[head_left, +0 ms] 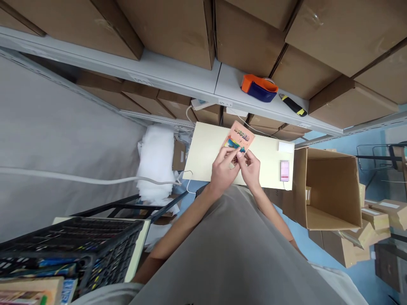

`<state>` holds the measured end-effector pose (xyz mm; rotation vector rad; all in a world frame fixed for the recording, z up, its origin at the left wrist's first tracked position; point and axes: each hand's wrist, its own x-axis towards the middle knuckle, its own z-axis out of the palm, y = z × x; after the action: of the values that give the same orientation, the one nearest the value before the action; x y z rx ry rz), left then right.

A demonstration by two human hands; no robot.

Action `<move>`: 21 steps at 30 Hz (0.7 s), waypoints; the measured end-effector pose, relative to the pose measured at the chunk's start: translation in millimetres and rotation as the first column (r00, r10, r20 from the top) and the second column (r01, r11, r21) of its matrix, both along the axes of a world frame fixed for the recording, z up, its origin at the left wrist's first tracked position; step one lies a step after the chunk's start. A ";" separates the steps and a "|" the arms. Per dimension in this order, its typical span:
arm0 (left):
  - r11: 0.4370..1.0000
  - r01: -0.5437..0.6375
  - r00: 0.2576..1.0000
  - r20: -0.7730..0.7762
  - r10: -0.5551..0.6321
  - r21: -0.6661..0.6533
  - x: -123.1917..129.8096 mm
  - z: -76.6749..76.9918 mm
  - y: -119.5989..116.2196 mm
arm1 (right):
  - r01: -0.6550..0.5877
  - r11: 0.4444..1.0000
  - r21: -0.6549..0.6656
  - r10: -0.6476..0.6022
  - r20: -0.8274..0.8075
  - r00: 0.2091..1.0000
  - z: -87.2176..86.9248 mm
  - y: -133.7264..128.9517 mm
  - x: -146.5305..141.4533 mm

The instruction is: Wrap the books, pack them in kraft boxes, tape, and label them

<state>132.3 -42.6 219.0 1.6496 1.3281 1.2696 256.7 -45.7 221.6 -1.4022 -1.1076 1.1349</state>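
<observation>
Cream tabletop [202, 148] beneath, left hand [223, 168] and right hand [250, 170], grip closed, hold a pink, colourfully lettered booklet [241, 135].

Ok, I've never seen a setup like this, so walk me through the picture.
There is no machine here: a person works with bare hands. The single picture comes from a camera worn on the head, looking forward and down. The left hand and right hand both hold what looks like a booklet over the pale table. On the table's right side lie a phone and a small white item. Beyond it stands a shelf with boxes.
</observation>
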 end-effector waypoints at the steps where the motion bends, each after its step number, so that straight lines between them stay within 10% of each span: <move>1: 1.000 0.028 1.000 0.010 -0.028 0.010 -0.9 -1.2 0.5 | 0.020 1.000 0.002 -0.020 0.001 1.000 -1.5 1.9 1.7; 7: 0.980 -0.114 0.985 0.109 0.132 -0.161 -37.2 -10.8 24.6 | -0.045 0.999 -0.006 0.044 -0.089 0.995 0.8 12.9 24.0; 14: 0.841 0.228 0.853 0.517 0.070 -0.490 -44.9 -16.5 37.6 | -0.133 0.990 -0.052 0.127 -0.098 0.987 -3.8 15.7 28.9; 21: 0.918 -0.025 0.880 0.428 0.209 -0.397 -33.7 -27.7 36.1 | 0.076 0.996 0.054 -0.082 0.107 0.991 -15.1 14.6 27.4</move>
<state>98.7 -6.5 191.2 0.9296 1.2829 1.2746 284.1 -31.1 206.5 -1.4703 -1.1392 0.9779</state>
